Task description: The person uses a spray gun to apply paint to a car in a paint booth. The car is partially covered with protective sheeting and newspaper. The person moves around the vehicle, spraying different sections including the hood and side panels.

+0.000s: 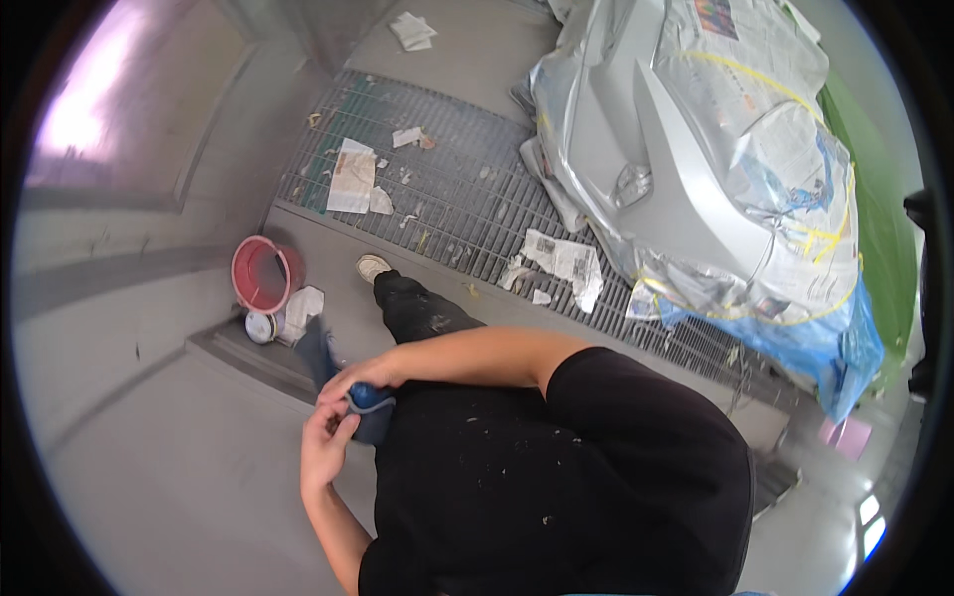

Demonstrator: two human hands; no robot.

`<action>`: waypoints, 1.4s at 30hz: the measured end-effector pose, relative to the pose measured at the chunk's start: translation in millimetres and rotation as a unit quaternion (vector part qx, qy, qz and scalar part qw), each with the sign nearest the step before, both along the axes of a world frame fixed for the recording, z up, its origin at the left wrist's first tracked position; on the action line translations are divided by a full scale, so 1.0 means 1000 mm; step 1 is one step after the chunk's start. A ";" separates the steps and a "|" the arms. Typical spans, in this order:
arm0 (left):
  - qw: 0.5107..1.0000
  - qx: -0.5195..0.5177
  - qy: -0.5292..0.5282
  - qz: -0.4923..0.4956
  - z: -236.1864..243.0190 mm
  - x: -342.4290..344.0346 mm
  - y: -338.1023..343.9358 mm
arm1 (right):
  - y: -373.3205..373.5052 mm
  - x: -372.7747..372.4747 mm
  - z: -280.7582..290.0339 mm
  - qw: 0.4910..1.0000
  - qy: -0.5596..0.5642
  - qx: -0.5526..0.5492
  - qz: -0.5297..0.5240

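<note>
A small blue pad [368, 394] sits against a flexible dark grey-blue sheet [373, 427], which may be sandpaper, just left of my body. The sheet curves around the pad's near side, and a strip of the same colour sticks up beyond my fingers. My right hand [366, 374] reaches across from the right and closes over the pad from the far side. From below, my left hand [326, 445] grips the sheet's near-left edge between thumb and fingers. My fingers partly hide how pad and sheet meet.
A red bucket [266, 276] stands by the wall, with a white round container [260, 327] and a crumpled cloth [302, 312] beside it. Torn newspaper [352, 177] litters the floor grating [447, 149]. Far right is a silver vehicle panel [686, 169] surrounded by plastic and newspaper masking.
</note>
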State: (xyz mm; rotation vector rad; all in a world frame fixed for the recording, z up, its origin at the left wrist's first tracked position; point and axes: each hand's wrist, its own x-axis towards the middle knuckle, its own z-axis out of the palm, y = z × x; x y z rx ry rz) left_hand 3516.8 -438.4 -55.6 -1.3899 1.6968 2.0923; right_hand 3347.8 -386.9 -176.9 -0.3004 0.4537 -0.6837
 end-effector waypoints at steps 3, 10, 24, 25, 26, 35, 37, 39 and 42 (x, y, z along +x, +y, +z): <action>0.998 -0.021 0.052 0.017 -0.077 -0.014 -0.091 | -0.047 -0.047 -0.050 0.979 0.193 -0.030 -0.056; 0.972 -0.158 -0.125 -0.122 -0.293 -0.003 -0.296 | -0.038 -0.099 -0.100 0.786 0.585 0.025 -0.196; 0.774 0.098 -0.355 -0.515 -0.634 0.069 -0.433 | 0.020 0.018 -0.098 0.682 0.587 0.436 -0.002; 0.749 0.124 -0.388 -0.523 -0.638 0.074 -0.430 | 0.016 0.022 -0.095 0.689 0.577 0.438 -0.013; 0.784 0.045 -0.384 -0.486 -0.636 0.081 -0.425 | 0.012 0.028 -0.093 0.682 0.581 0.442 -0.029; 0.878 0.067 -0.303 -0.364 -0.669 0.076 -0.385 | -0.009 0.067 -0.102 0.676 0.531 0.508 -0.048; 0.895 0.005 -0.268 -0.356 -0.678 0.073 -0.369 | -0.010 0.071 -0.097 0.659 0.535 0.524 -0.066; 0.890 0.039 -0.302 -0.341 -0.683 0.068 -0.354 | -0.012 0.072 -0.094 0.654 0.537 0.527 -0.082; 0.861 -0.142 -0.308 -0.379 -0.685 0.059 -0.348 | -0.017 0.073 -0.094 0.661 0.523 0.533 -0.078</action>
